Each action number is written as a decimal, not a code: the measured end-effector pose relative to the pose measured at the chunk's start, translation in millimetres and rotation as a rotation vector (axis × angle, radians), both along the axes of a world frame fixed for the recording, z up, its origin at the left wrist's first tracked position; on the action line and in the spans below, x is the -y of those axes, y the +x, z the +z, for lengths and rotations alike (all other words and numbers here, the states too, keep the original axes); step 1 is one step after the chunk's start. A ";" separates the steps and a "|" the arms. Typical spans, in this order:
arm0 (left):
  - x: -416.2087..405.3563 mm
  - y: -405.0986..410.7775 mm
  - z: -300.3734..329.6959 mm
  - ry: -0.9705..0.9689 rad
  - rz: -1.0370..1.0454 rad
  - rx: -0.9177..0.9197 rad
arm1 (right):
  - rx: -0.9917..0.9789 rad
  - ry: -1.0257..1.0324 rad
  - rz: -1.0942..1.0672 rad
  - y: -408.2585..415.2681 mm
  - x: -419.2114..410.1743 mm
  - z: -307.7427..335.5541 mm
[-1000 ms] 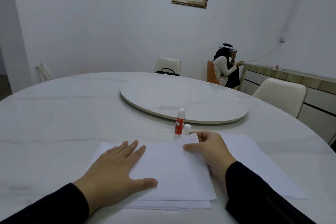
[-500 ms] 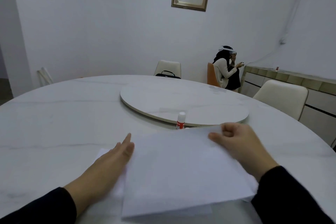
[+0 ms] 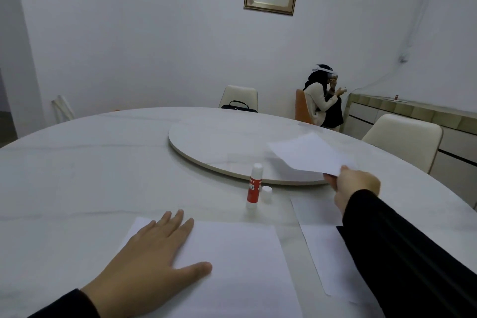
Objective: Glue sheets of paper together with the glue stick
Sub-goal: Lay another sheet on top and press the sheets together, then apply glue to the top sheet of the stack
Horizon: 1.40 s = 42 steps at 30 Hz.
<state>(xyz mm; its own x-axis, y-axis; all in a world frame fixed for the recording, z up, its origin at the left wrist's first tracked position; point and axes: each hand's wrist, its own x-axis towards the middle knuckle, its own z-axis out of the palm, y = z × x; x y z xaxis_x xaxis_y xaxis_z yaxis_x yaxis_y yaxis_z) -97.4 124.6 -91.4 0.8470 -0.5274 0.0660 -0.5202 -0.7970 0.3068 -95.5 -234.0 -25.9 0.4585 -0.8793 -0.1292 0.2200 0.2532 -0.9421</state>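
My left hand [image 3: 157, 250] lies flat with spread fingers on the near stack of white paper [image 3: 242, 266], pressing its left part. My right hand [image 3: 353, 186] pinches one white sheet [image 3: 307, 153] by its near corner and holds it in the air, above the table to the right. A red and white glue stick [image 3: 254, 186] stands upright just beyond the stack, uncapped, with its white cap [image 3: 266, 193] standing beside it on the right. Another white sheet [image 3: 325, 245] lies on the table at the right, partly under my right sleeve.
The round white marble table [image 3: 90, 162] carries a raised turntable [image 3: 219, 147] in its middle. Cream chairs [image 3: 405, 137] stand at the far side and right, one with a black bag. A person sits by the back wall near a low cabinet [image 3: 413, 113].
My right hand has lifted the top sheet off the stack and carried it up and to the right. My left hand stayed flat on the stack, shifting slightly.
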 end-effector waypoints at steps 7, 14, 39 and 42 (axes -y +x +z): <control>-1.4 6.6 -2.9 0.017 -0.008 0.003 | -0.577 -0.354 0.005 27.4 -0.7 -14.3; 5.4 11.4 -4.7 0.020 -0.054 0.038 | -0.438 -0.774 0.310 9.6 -46.7 0.0; 26.2 48.5 24.2 -0.068 -0.045 -0.072 | 0.024 -0.552 0.397 -58.0 -72.8 -31.4; 31.7 54.5 24.2 -0.100 0.010 -0.070 | 0.008 -0.559 0.394 -59.0 -70.6 -33.2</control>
<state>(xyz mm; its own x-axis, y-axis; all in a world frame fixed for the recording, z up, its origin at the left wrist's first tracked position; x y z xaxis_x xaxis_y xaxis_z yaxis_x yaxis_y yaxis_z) -42.9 92.9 -67.3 0.8566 -0.5126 0.0582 -0.4868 -0.7658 0.4203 -154.5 -163.4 -59.1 0.7569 -0.5802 0.3008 0.2191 -0.2083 -0.9532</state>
